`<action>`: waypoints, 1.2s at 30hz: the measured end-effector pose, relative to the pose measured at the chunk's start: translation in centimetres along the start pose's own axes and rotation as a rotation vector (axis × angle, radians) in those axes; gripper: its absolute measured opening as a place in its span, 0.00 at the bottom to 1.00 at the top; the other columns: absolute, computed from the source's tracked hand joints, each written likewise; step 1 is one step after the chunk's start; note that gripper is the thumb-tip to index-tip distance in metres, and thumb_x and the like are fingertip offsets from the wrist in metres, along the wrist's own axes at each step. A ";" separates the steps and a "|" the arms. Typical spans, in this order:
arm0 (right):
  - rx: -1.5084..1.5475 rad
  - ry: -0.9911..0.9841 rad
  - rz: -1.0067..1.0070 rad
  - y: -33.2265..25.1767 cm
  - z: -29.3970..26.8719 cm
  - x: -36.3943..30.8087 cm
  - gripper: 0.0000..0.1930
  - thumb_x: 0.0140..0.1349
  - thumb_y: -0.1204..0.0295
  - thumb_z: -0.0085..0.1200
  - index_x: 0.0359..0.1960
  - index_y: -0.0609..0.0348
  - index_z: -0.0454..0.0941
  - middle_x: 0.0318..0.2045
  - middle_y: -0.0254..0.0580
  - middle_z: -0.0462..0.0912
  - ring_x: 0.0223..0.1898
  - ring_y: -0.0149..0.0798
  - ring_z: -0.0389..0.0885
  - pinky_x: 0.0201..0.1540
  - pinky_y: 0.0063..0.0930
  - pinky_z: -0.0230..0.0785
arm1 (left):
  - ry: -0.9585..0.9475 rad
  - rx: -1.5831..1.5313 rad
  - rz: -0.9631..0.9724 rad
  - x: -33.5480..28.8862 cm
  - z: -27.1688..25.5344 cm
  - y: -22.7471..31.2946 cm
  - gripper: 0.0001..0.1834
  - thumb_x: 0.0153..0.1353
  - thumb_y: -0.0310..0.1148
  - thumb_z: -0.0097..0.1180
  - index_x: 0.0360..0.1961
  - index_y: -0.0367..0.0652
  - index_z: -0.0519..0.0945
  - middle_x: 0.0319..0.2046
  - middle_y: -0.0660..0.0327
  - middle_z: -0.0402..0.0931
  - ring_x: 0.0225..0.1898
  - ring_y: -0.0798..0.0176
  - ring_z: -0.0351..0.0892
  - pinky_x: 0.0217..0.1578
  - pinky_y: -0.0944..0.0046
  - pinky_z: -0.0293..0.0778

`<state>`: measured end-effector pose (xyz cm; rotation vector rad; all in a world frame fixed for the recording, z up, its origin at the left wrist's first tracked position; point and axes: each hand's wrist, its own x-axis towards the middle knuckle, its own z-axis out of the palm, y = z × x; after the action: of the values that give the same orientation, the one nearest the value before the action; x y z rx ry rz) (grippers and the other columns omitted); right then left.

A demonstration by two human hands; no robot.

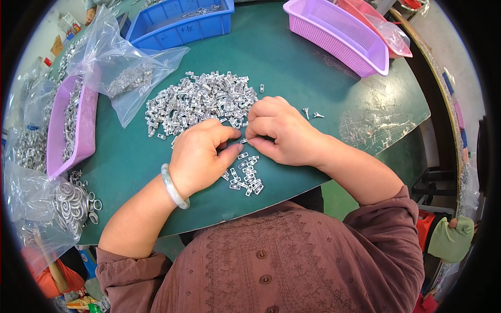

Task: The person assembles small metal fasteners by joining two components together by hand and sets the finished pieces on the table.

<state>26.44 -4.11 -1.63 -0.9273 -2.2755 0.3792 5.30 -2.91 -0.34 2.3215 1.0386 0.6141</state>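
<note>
My left hand [198, 154], with a pale bangle [174, 187] at its wrist, and my right hand [284, 133] meet at the near edge of a heap. Thumb and fingers of both are pinched on a small silver metal piece [243, 140], mostly hidden by the fingertips. Just beyond them spreads the heap of small silver rectangular metal pieces [201, 101]. A smaller cluster of like pieces [250, 175] lies between my forearms, nearer my body. Two small forked metal parts [312, 113] rest to the right of my right hand.
Blue bin [182, 35] and lilac basket [339, 39] stand at the back of the green table [292, 57]. At left are a clear bag of metal parts [130, 78], another lilac basket [86, 133] and metal rings [73, 206]. People's arms show at the rim.
</note>
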 end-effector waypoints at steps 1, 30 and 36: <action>0.005 0.011 -0.018 0.0 0.1 0.0 0.05 0.49 0.77 0.61 0.26 0.55 0.77 0.31 0.34 0.74 0.37 0.40 0.74 0.42 0.34 0.62 | 0.017 -0.015 0.021 0.0 0.1 -0.1 0.07 0.50 0.31 0.63 0.32 0.44 0.84 0.24 0.60 0.75 0.26 0.57 0.77 0.27 0.59 0.72; -0.055 0.043 0.118 1.3 -0.1 0.1 0.05 0.50 0.76 0.61 0.29 0.59 0.78 0.30 0.38 0.76 0.37 0.45 0.74 0.42 0.37 0.67 | 0.004 -0.088 0.052 -0.1 0.2 -0.3 0.06 0.47 0.22 0.65 0.28 0.40 0.81 0.21 0.64 0.69 0.19 0.70 0.67 0.21 0.70 0.65; -0.032 0.051 0.100 1.0 -0.1 0.0 0.04 0.50 0.76 0.61 0.28 0.58 0.79 0.30 0.37 0.77 0.36 0.44 0.75 0.42 0.36 0.66 | -0.006 -0.118 0.054 -0.1 0.0 0.0 0.08 0.46 0.25 0.66 0.29 0.38 0.81 0.22 0.63 0.70 0.21 0.70 0.68 0.22 0.70 0.66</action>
<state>27.06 -3.34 -2.00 -1.0578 -2.2007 0.3595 5.25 -2.93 -0.38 2.2535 0.9142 0.6705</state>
